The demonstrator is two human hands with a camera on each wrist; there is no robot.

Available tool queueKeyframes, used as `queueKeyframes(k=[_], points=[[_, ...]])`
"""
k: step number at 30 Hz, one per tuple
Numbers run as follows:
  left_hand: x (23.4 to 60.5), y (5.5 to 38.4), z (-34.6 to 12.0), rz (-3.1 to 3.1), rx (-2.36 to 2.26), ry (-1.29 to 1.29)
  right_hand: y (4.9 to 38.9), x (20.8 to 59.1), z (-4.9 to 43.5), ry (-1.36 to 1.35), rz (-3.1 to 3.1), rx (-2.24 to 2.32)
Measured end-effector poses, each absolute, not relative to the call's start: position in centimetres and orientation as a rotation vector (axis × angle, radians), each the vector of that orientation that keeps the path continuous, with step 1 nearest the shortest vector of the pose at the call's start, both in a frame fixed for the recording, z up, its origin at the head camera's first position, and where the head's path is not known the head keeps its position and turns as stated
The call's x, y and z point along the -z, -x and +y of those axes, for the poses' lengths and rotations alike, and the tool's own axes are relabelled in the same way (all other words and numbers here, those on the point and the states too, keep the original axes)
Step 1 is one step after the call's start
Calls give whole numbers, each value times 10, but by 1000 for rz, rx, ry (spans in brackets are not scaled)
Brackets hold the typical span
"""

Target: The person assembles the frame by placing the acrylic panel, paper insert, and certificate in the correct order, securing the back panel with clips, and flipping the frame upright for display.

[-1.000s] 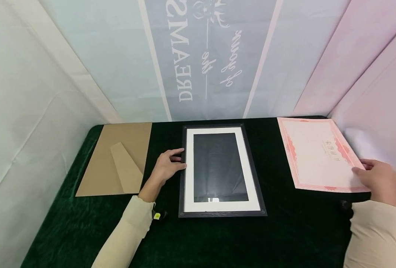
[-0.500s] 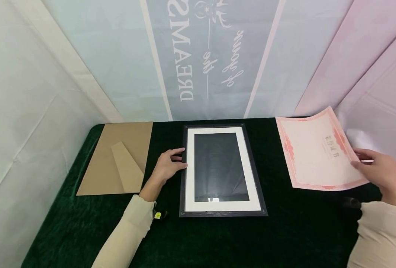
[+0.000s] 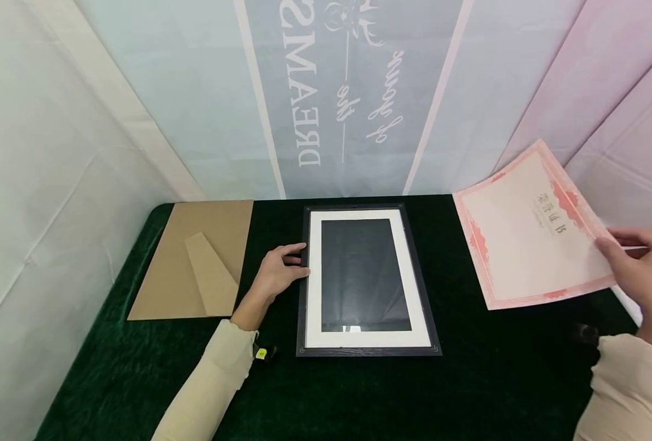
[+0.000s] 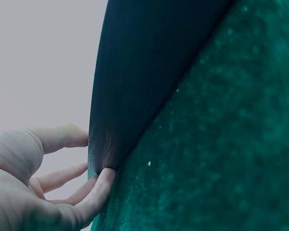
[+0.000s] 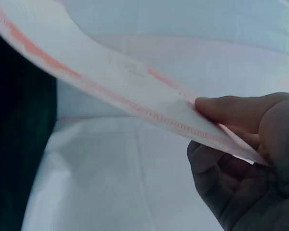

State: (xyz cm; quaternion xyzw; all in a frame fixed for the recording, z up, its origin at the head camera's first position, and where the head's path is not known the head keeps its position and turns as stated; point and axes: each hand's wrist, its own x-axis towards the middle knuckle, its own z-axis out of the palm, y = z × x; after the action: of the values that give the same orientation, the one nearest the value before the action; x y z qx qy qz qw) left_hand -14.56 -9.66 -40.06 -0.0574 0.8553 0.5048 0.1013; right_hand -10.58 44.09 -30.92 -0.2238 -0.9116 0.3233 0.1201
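Observation:
A picture frame with a black border and white mat lies on the table at the centre of the head view. My left hand touches its left edge; in the left wrist view the fingertips rest against the dark side of the frame. At the right, my right hand pinches the right edge of a pink-bordered certificate. The certificate is tilted, with its right side lifted off the table and its far left corner lower. In the right wrist view the thumb lies on top of the bent sheet and the fingers are underneath.
A brown backing board with an easel stand lies left of the frame. Dark green cloth covers the table. A printed backdrop rises behind its far edge, with pale curtains at both sides.
My right hand has raised the certificate's right side off the table, so the sheet tilts up and bends. My left hand has stayed at the frame's edge.

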Motion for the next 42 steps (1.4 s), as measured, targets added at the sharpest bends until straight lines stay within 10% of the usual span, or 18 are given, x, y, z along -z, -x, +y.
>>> queueKeyframes(k=[20,42], points=[[400,144,-95,2541,-1504,156,90,275,361,-133,-2824,-655],[400,144,-97,2550,-1500,142,91,278,328,-123,-2694,-824]])
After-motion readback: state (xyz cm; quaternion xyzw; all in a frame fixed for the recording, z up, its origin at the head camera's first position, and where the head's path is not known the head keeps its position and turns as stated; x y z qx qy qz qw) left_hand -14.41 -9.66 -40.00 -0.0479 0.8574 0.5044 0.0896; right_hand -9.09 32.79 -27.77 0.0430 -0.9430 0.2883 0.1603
